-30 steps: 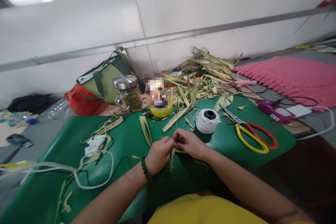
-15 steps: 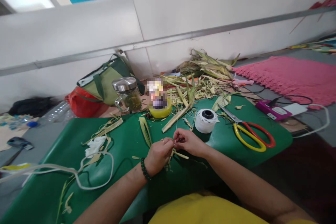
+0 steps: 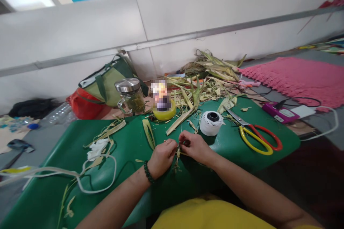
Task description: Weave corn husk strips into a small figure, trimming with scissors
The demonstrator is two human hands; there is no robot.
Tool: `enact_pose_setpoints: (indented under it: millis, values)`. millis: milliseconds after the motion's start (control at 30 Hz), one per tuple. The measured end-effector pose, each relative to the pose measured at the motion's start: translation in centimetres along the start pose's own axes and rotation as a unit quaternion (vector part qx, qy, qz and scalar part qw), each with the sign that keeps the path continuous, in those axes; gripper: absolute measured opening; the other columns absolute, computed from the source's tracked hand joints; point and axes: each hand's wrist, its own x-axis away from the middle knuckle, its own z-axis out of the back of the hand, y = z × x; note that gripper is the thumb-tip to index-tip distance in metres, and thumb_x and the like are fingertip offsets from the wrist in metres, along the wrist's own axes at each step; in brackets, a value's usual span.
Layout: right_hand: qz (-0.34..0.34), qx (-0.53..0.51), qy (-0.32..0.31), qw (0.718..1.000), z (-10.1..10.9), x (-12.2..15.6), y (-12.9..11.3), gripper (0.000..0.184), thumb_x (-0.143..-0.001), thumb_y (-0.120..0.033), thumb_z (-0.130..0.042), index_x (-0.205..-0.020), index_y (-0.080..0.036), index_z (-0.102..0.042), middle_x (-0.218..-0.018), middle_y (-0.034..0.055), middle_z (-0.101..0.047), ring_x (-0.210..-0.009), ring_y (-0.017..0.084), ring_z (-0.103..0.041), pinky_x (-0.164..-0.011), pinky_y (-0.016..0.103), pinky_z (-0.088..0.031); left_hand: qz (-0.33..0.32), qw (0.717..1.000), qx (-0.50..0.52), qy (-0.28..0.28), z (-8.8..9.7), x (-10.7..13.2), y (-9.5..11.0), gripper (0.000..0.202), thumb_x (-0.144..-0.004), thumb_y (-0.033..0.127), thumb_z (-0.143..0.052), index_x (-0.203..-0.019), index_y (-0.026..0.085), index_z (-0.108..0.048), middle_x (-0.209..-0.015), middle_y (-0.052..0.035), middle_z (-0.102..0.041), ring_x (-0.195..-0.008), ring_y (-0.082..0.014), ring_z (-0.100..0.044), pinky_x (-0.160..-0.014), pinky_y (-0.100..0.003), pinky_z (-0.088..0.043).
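My left hand [image 3: 162, 156], a bead bracelet on its wrist, pinches the top of a small corn husk bundle [image 3: 177, 159]. Frayed ends of the bundle hang down between my hands. Close beside it, my right hand [image 3: 195, 146] is closed with thumb and forefinger on white thread [image 3: 181, 126], which runs up from the bundle. The fingertips of both hands nearly meet, and the exact grip is partly hidden. Just beyond my right hand stands a white thread spool [image 3: 211, 124]. Scissors [image 3: 251, 132] with one red and one yellow handle lie to its right.
A green mat [image 3: 129, 143] covers the work surface. Corn husks [image 3: 209, 75] are heaped at the back. A lidded glass mug [image 3: 130, 96] and yellow tape roll [image 3: 164, 114] stand behind my hands. A white cable [image 3: 94, 191] loops at left; a purple power strip [image 3: 279, 112] lies right.
My hands have shifted slightly and my right wrist has turned. The husk bundle now hangs more upright; the stalk that stuck out to the right is mostly hidden.
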Motion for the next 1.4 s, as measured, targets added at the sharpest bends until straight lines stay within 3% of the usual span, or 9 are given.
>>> enact_pose_setpoints:
  millis: [200,467,633,800,967,1033,1133,1267,1400]
  values:
    - [0.091,0.118,0.036,0.988,0.1,0.8,-0.2,0.014,-0.073,-0.007,-0.051,-0.081,-0.02,-0.053,-0.071,0.0002,-0.059,-0.066,0.014,-0.056,-0.061,0.022,-0.038,0.037,0.998,0.043,0.022,0.5,-0.2,0.4,0.016,-0.076,0.007,-0.049,-0.068,0.019,-0.056,-0.072,-0.0024,-0.065,-0.069,-0.0152,-0.06,-0.066,-0.023,-0.045]
    - [0.129,0.267,-0.019,0.955,1.2,2.7,0.5,0.022,-0.073,-0.003,-0.049,-0.087,-0.018,-0.057,-0.071,0.0025,-0.057,-0.067,0.017,-0.052,-0.059,0.025,-0.035,0.097,0.993,0.066,0.026,0.9,0.4,0.6,0.016,-0.073,0.008,-0.052,-0.062,0.018,-0.056,-0.067,-0.002,-0.065,-0.067,-0.0153,-0.058,-0.064,-0.024,-0.043]
    - [0.153,0.273,-0.018,0.95,2.0,2.8,0.7,0.026,-0.072,0.0,-0.047,-0.087,-0.016,-0.061,-0.073,0.004,-0.056,-0.072,0.017,-0.052,-0.062,0.026,-0.038,0.131,0.987,0.09,0.001,1.2,0.2,0.7,0.013,-0.073,0.008,-0.052,-0.067,0.017,-0.06,-0.066,-0.0019,-0.064,-0.065,-0.0152,-0.058,-0.061,-0.024,-0.044]
    - [0.131,0.303,-0.024,0.944,2.2,2.3,0.4,0.018,-0.073,-0.005,-0.051,-0.07,-0.017,-0.063,-0.072,0.0047,-0.055,-0.073,0.017,-0.052,-0.06,0.026,-0.037,0.15,0.977,0.149,-0.008,1.3,-0.3,0.7,0.019,-0.075,0.007,-0.053,-0.082,0.016,-0.069,-0.079,-0.0051,-0.071,-0.076,-0.0168,-0.063,-0.072,-0.027,-0.048]
    - [0.093,0.31,-0.058,0.944,2.3,1.8,-0.1,0.017,-0.075,-0.007,-0.05,-0.076,-0.017,-0.064,-0.075,0.0044,-0.057,-0.075,0.017,-0.053,-0.062,0.026,-0.037,0.154,0.983,0.093,-0.033,1.8,-0.6,0.6,0.022,-0.081,0.011,-0.052,-0.091,0.015,-0.071,-0.089,-0.0074,-0.072,-0.084,-0.0199,-0.063,-0.079,-0.032,-0.047]
    - [0.083,0.308,-0.079,0.944,2.5,1.8,-0.4,0.015,-0.075,-0.01,-0.052,-0.08,-0.017,-0.064,-0.076,0.0044,-0.058,-0.075,0.017,-0.054,-0.062,0.026,-0.036,0.125,0.989,0.043,-0.06,2.2,-0.8,0.4,0.029,-0.083,0.011,-0.048,-0.104,0.017,-0.068,-0.092,-0.0079,-0.07,-0.086,-0.0208,-0.062,-0.078,-0.033,-0.046]
    - [0.07,0.313,-0.106,0.941,3.0,2.0,-0.8,0.015,-0.076,-0.013,-0.052,-0.085,-0.017,-0.064,-0.079,0.005,-0.059,-0.077,0.018,-0.055,-0.061,0.026,-0.035,0.038,0.986,-0.002,-0.162,3.0,-1.5,0.1,0.04,-0.081,0.005,-0.047,-0.111,0.023,-0.066,-0.089,-0.0063,-0.068,-0.083,-0.0196,-0.061,-0.074,-0.03,-0.045]
    - [0.075,0.327,-0.145,0.931,3.4,2.0,-1.2,0.016,-0.079,-0.016,-0.054,-0.092,-0.019,-0.063,-0.084,0.0048,-0.06,-0.079,0.018,-0.056,-0.06,0.026,-0.034,-0.022,0.967,-0.042,-0.251,3.6,-2.7,-0.2,0.028,-0.08,0.007,-0.052,-0.096,0.021,-0.07,-0.085,-0.0045,-0.067,-0.079,-0.0175,-0.06,-0.072,-0.027,-0.043]
    - [0.079,0.371,-0.17,0.91,3.0,1.7,-0.8,0.014,-0.09,-0.021,-0.048,-0.086,-0.017,-0.061,-0.081,0.005,-0.06,-0.075,0.018,-0.057,-0.055,0.026,-0.031,-0.036,0.955,-0.101,-0.276,3.6,-3.4,-0.2,0.018,-0.084,0.013,-0.049,-0.076,0.017,-0.065,-0.077,-0.0043,-0.063,-0.075,-0.0173,-0.058,-0.069,-0.027,-0.042]
